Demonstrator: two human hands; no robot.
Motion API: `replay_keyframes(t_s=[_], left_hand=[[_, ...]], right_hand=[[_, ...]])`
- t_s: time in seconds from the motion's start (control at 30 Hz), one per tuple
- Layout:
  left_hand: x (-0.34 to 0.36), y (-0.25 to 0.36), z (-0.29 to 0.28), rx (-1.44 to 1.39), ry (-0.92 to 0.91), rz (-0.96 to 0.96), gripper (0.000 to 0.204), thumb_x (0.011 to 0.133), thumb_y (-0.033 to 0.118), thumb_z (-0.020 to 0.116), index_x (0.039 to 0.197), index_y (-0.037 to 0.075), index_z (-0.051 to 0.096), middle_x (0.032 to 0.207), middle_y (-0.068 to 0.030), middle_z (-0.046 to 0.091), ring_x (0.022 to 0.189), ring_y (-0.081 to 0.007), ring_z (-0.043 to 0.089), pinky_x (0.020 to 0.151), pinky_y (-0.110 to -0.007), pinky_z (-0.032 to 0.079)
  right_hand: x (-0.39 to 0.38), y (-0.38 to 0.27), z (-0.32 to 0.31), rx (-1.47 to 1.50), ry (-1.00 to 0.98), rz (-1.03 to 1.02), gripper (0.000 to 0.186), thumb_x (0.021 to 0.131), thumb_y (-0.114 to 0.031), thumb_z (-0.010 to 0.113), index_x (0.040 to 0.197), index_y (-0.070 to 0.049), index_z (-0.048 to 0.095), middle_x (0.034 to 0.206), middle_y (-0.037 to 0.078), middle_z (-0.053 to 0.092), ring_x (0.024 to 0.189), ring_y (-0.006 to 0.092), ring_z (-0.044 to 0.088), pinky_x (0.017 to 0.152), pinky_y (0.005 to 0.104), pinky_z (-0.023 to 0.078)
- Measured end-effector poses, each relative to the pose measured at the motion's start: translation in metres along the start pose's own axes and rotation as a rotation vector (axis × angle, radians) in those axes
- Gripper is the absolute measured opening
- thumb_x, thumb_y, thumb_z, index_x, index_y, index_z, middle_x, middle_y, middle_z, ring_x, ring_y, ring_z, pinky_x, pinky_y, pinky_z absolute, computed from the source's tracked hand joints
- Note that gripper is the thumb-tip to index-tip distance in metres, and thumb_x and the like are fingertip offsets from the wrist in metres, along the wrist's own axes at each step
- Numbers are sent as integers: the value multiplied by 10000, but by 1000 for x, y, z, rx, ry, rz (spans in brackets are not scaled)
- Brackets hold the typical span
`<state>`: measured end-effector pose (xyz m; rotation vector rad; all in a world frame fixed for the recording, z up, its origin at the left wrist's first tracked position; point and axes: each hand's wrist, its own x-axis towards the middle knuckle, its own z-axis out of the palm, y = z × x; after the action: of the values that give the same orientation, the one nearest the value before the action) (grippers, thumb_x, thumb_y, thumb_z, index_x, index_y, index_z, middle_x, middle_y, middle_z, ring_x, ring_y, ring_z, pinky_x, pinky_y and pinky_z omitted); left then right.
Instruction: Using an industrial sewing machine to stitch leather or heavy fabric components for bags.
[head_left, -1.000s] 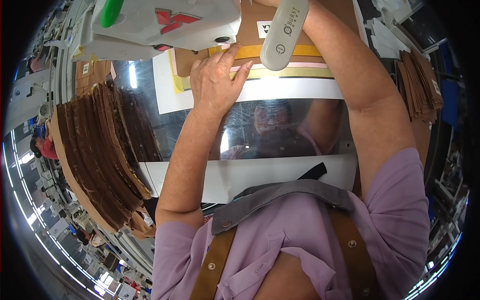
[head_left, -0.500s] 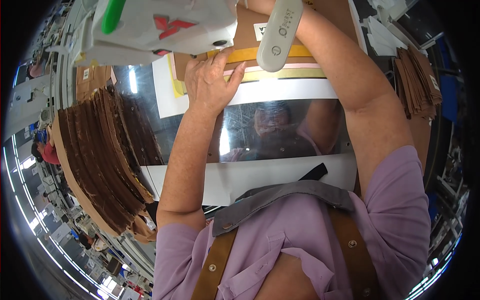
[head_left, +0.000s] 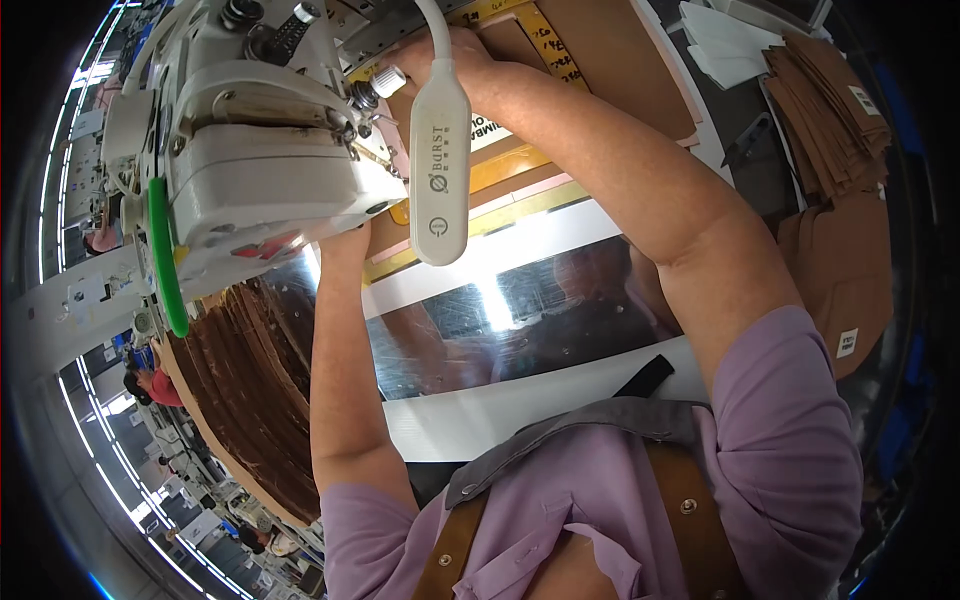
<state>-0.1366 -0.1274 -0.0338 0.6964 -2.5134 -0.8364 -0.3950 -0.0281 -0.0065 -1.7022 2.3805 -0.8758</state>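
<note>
A white sewing machine head with a green strip stands over the work. My left hand goes behind its lower edge, so only the wrist shows and the fingers are hidden. Past the needle side, my right hand rests over the far part of the work, its fingers covered by machine parts and the lamp cord. Beneath the right forearm lies a yellow template frame with handwritten marks, on a brown fabric panel. Pink and pale yellow strips edge it on the near side.
A white stick-shaped lamp hangs before the work. The shiny metal plate lies nearer me. Stacked brown pieces stand at left; more brown pieces lie at right, beside white sheets. Other people sit in the far left background.
The view has shifted, showing more of the machine. My left hand, earlier visible with fingers spread on the yellow strip, is now behind the machine head. More of my right hand shows.
</note>
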Motion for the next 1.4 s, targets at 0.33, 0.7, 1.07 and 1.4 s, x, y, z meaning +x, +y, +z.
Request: replay_keyframes(t_s=[0.33,0.7,1.07,1.4], left_hand=[[140,-61,7,-279,-344,215,206,959,97,733,1122,-29,724,1049,-84,750,975,-132,699,834,-257,534],[113,-45,15,-89,60,311,188,981,136,739,1114,6,722,1093,-43,623,996,-126,641,894,-276,514],[139,-60,0,-67,-76,15,104,903,110,810,994,59,814,926,-28,668,812,-95,620,771,-250,510],[121,-43,17,-428,58,-183,52,870,26,804,908,12,772,881,-34,679,750,-122,650,760,-255,548]], right_hand=[[-7,-3,-2,333,-69,29,226,932,-255,613,1078,-165,760,1178,104,725,1173,285,665,1019,394,486],[-9,-15,-24,27,-91,-6,250,922,-163,590,1088,-136,776,1153,99,745,1147,264,696,977,386,529],[-13,-14,-13,-66,30,-56,223,908,-175,620,1048,-174,794,1107,73,757,1089,241,721,868,388,579],[-7,-11,1,-102,132,-105,216,897,-187,635,1029,-147,801,1115,57,744,1073,247,724,841,386,590]])
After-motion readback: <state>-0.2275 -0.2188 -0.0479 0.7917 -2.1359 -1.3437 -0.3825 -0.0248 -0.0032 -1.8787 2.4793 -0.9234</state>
